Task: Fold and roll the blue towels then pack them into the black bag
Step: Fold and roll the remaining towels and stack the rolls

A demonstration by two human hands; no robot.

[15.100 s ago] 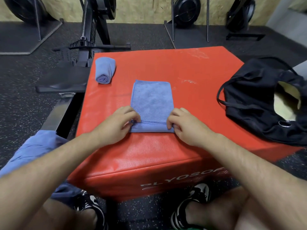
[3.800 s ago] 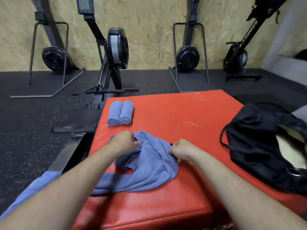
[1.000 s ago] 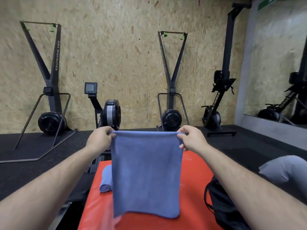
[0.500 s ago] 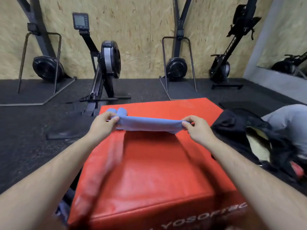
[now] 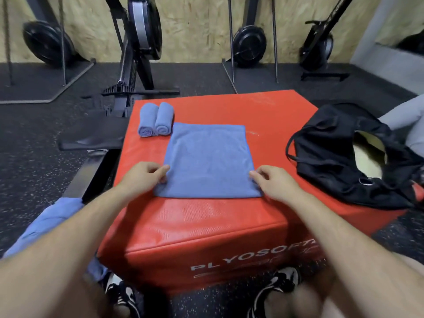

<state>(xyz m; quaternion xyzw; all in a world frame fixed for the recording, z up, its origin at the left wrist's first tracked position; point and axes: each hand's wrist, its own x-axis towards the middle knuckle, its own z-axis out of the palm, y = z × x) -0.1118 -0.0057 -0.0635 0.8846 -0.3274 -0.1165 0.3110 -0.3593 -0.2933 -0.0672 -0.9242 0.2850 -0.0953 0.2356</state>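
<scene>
Left hand [image 5: 144, 177], right hand [image 5: 273, 183] pinch towel [image 5: 206, 161] corners; bag [image 5: 332, 157] cut off right.

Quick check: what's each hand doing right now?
Left hand: pinching the near left edge of the flat towel.
Right hand: pinching the near right edge of the same towel.

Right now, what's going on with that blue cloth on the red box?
A person is folding towels. One blue towel lies flat on the red box, and the left hand and right hand hold its near side edges. Two rolled towels lie side by side at the box's far left corner. The black bag sits open on the right; no towel shows inside it.
</scene>
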